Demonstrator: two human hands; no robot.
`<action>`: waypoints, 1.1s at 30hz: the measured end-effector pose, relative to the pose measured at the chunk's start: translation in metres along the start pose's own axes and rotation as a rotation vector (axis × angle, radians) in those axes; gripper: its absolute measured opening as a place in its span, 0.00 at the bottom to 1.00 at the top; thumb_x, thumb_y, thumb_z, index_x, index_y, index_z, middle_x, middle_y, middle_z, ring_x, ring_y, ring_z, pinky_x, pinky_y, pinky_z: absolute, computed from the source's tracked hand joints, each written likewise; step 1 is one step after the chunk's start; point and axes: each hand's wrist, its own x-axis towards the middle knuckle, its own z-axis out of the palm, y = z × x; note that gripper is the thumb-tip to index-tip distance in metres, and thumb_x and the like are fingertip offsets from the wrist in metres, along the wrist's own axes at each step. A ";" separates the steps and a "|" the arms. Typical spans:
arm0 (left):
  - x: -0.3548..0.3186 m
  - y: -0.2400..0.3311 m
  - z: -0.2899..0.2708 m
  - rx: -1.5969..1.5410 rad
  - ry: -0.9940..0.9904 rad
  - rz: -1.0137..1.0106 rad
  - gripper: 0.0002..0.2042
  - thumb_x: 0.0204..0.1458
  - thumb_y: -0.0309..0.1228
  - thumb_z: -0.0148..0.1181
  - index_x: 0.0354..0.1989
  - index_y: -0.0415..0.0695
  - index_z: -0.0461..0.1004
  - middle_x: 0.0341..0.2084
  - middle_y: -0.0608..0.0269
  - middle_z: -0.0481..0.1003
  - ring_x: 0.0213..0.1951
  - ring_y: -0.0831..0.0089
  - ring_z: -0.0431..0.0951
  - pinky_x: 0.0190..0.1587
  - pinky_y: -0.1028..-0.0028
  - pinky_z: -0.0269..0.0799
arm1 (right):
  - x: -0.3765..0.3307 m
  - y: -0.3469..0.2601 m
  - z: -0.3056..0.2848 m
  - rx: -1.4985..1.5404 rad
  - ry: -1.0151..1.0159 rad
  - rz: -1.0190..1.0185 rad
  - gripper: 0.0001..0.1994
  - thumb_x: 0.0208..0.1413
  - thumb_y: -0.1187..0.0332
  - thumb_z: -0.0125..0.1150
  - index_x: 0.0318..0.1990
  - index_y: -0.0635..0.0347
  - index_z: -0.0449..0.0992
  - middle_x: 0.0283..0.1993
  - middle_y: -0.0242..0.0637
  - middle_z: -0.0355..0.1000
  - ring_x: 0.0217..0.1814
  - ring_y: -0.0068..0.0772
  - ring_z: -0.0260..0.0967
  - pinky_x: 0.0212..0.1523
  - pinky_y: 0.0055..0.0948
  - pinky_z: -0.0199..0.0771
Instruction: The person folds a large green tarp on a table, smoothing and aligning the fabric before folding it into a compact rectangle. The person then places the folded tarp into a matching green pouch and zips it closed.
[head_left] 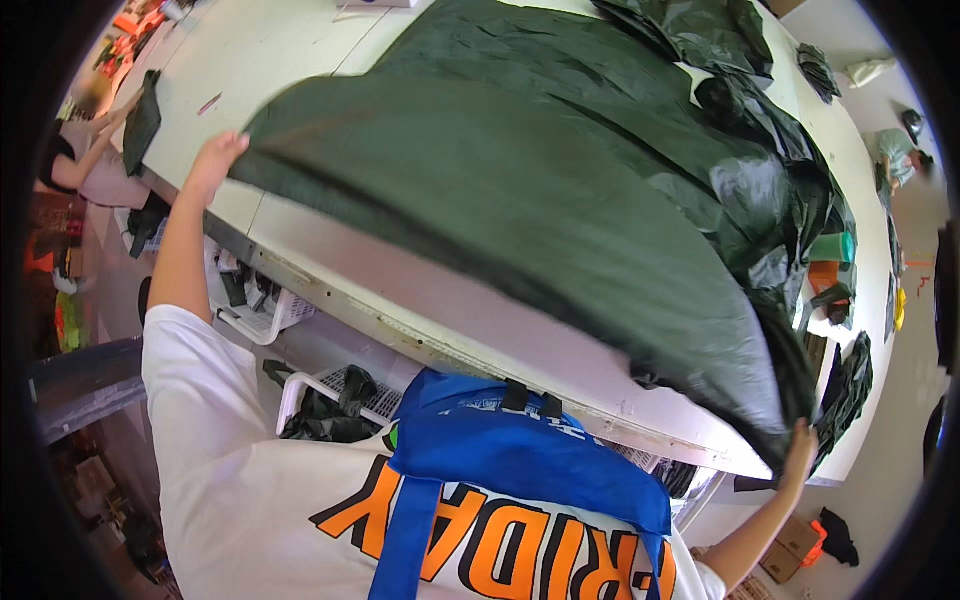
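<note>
Overhead, both hands [214, 160] [798, 448] gripping dark green sheet [520, 190] edges (bare table [290, 60] beyond).

**Cardboard below the right-hand grip, little else**

Just below and slightly left of the right hand [800, 445], where it pinches the corner of the dark green sheet [520, 200]: a brown cardboard box [797, 535] on the floor, squarish, plain-sided. Tucked against it on the side nearer the body, a second brown box [775, 562], lower and partly cut off by the forearm. Far up and to the right of the left hand [215, 160], which grips the sheet's opposite edge: a flat white shape [378, 3] at the top rim of the view, possibly a small carton, too cropped to be sure. No screens, signs or separate labels to be made out.
</note>
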 end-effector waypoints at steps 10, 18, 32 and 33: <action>-0.091 0.090 0.195 0.492 0.150 0.489 0.26 0.54 0.35 0.55 0.63 0.50 0.62 0.63 0.53 0.61 0.67 0.53 0.54 0.67 0.56 0.50 | -0.082 0.028 0.134 0.350 -0.110 0.236 0.26 0.59 0.52 0.55 0.48 0.74 0.72 0.45 0.54 0.71 0.52 0.45 0.67 0.56 0.36 0.63; -0.144 0.099 0.307 0.779 -0.257 0.486 0.31 0.55 0.50 0.51 0.69 0.65 0.52 0.72 0.62 0.39 0.71 0.48 0.37 0.65 0.37 0.31 | -0.028 -0.179 0.161 -0.082 0.358 -0.516 0.39 0.40 0.59 0.72 0.61 0.59 0.61 0.65 0.53 0.57 0.67 0.57 0.52 0.65 0.46 0.53; -0.141 0.088 0.305 0.866 -0.330 0.335 0.34 0.55 0.48 0.52 0.70 0.61 0.49 0.72 0.63 0.34 0.71 0.50 0.32 0.66 0.40 0.31 | 0.135 0.115 0.165 0.541 0.071 0.308 0.19 0.58 0.58 0.58 0.48 0.65 0.71 0.33 0.37 0.74 0.29 0.30 0.69 0.30 0.28 0.70; -0.140 0.083 0.304 0.870 -0.345 0.341 0.33 0.56 0.48 0.51 0.70 0.61 0.47 0.72 0.63 0.34 0.71 0.50 0.32 0.66 0.40 0.32 | 0.119 0.117 0.189 0.508 -0.143 0.431 0.17 0.59 0.58 0.58 0.45 0.64 0.71 0.31 0.35 0.73 0.25 0.26 0.67 0.25 0.23 0.68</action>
